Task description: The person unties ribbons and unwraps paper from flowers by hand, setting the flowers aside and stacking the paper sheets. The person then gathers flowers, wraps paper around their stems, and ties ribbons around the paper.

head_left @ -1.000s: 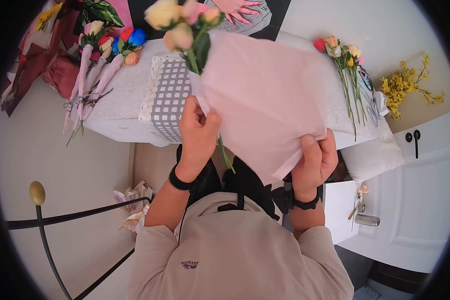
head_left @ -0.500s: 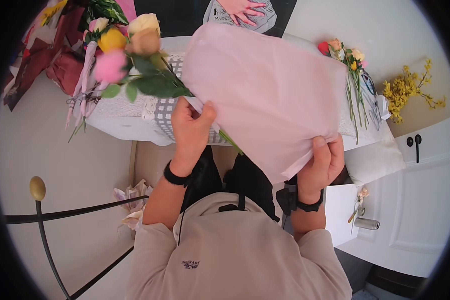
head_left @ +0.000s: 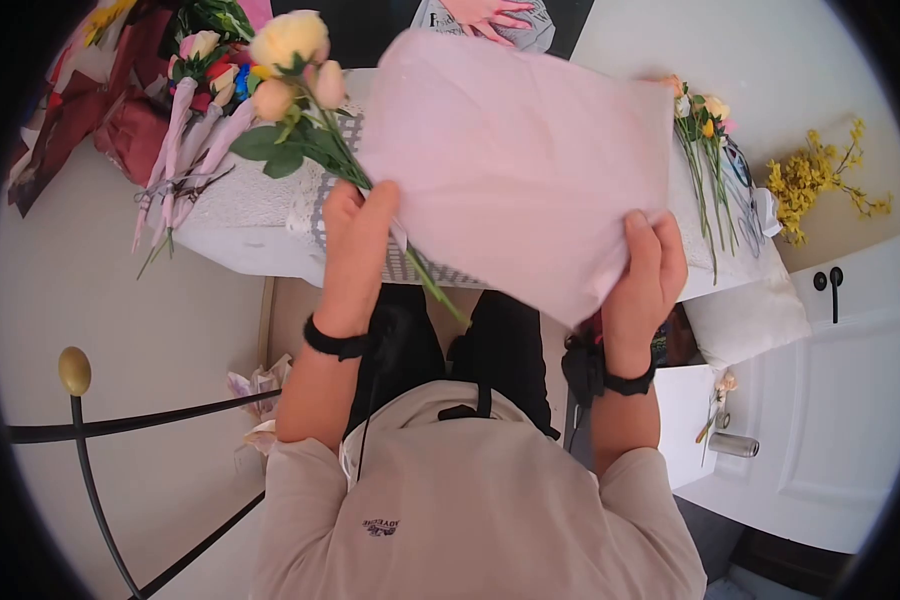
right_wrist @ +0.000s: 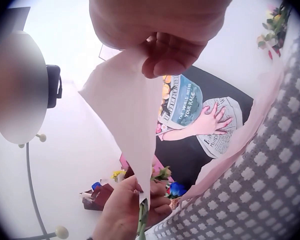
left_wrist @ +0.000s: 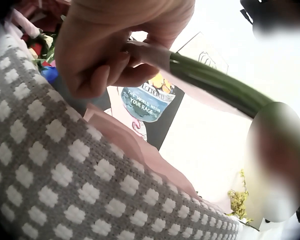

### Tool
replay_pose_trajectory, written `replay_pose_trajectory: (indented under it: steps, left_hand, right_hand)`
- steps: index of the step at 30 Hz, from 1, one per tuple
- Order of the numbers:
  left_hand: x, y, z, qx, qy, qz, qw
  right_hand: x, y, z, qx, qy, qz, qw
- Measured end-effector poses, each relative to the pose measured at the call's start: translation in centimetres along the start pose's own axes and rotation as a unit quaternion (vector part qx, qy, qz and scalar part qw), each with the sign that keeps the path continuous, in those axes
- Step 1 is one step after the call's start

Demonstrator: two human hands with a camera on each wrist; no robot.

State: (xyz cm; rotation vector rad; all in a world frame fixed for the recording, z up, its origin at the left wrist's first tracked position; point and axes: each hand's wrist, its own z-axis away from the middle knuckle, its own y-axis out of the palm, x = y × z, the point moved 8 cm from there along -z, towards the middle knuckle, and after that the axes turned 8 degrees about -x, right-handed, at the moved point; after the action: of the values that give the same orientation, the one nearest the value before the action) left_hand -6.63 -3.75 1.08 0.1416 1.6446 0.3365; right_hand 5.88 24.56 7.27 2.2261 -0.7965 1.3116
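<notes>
My left hand (head_left: 358,245) grips a bunch of artificial roses by its stems (head_left: 432,285), together with the left edge of a pink sheet of wrapping paper (head_left: 520,160). Cream and peach rose heads (head_left: 288,45) lean out to the upper left, with green leaves below them. My right hand (head_left: 646,275) pinches the paper's lower right side between thumb and fingers, and the sheet spreads between both hands above the table. In the left wrist view, paper wraps part of the green stems (left_wrist: 215,82) at the fingers. The right wrist view shows the paper (right_wrist: 122,105) stretched from hand to hand.
Wrapped roses (head_left: 185,130) lie on the table's left beside a dark red wrapped bouquet (head_left: 130,140). Loose roses (head_left: 705,120) lie at the right, near yellow blossoms (head_left: 815,180). A grey checked cloth (left_wrist: 55,150) covers part of the table. A can (head_left: 736,445) is at lower right.
The bunch has turned in my left hand: its heads swung left, then partly back up, showing different roses. My left hand has shifted left; my right hand has moved slightly up with the paper.
</notes>
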Motion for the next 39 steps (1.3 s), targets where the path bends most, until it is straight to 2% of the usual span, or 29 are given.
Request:
replay_pose_trajectory:
  steps: [2, 4, 6, 7, 9, 12, 14, 18, 21, 23, 25, 27, 32, 34, 35, 37, 38, 39]
  left_hand:
    - [-1.3, 0.2, -0.3, -0.01, -0.007, -0.001, 1.0]
    - [-1.2, -0.2, -1.4, -0.021, -0.013, 0.0, 1.0]
    - [1.0, -1.8, -2.9, -0.053, -0.091, -0.03, 0.994]
    - [1.1, -1.8, -3.0, -0.053, -0.09, -0.029, 0.994]
    - [0.8, -1.1, -2.9, -0.037, -0.071, 0.049, 0.996]
    - [1.6, -1.2, -3.7, -0.076, -0.068, 0.044, 0.994]
    - [0.9, -0.4, -3.4, -0.074, -0.072, 0.017, 0.994]
    - [0.6, 0.6, -3.1, -0.089, -0.064, -0.024, 0.994]
    - [1.2, 0.8, -3.2, -0.114, -0.073, 0.007, 0.991]
    - [2.7, -0.1, -4.6, -0.089, -0.09, 0.048, 0.991]
    - [2.7, -0.2, -4.9, -0.065, -0.107, 0.088, 0.988]
    - [1.9, -0.4, -4.9, -0.052, -0.078, 0.128, 0.987]
    - [-0.9, -0.8, -4.7, 0.003, -0.019, 0.09, 0.996]
    - [-3.6, 1.1, -3.3, 0.01, 0.064, -0.092, 0.994]
    - [-3.3, 1.5, -3.2, 0.01, 0.064, -0.092, 0.994]
    - [-3.0, 3.9, -3.1, 0.101, 0.141, -0.18, 0.968]
    - [-2.5, 4.2, -3.7, 0.101, 0.143, -0.18, 0.968]
    - [-3.4, 5.9, -3.5, 0.143, 0.264, -0.255, 0.919]
  right_hand:
    - [-0.5, 0.6, -1.5, 0.015, 0.007, 0.004, 1.0]
    - [-1.4, 1.6, -2.7, 0.028, 0.052, 0.008, 0.998]
    - [-2.0, 1.7, -3.7, 0.034, 0.046, 0.02, 0.998]
    - [-2.3, 1.9, -4.1, 0.04, 0.043, 0.032, 0.998]
    - [-2.7, 2.5, -4.6, 0.03, 0.043, 0.019, 0.998]
    - [-4.4, 2.6, -6.1, 0.031, 0.032, 0.023, 0.999]
    - [-5.7, 2.6, -7.4, 0.04, 0.018, 0.038, 0.998]
    - [-8.6, 2.7, -9.4, 0.06, 0.04, 0.126, 0.989]
    - [-9.9, 2.8, -10.0, 0.077, 0.036, 0.168, 0.982]
    - [-10.6, 2.9, -10.2, 0.083, 0.034, 0.182, 0.979]
    - [-10.5, 2.6, -10.4, 0.07, -0.002, 0.218, 0.973]
    - [-10.3, 2.1, -10.4, 0.063, 0.006, 0.234, 0.97]
    - [-10.9, 1.2, -10.6, 0.051, 0.007, 0.27, 0.961]
    - [-10.9, 1.5, -10.6, 0.069, -0.011, 0.277, 0.958]
    - [-11.1, 1.6, -10.6, 0.069, -0.011, 0.277, 0.958]
    - [-11.7, 2.0, -10.5, 0.084, 0.002, 0.293, 0.952]
    - [-11.8, 2.2, -10.4, 0.084, 0.001, 0.292, 0.953]
    - [-11.6, 2.4, -10.1, 0.088, -0.01, 0.286, 0.954]
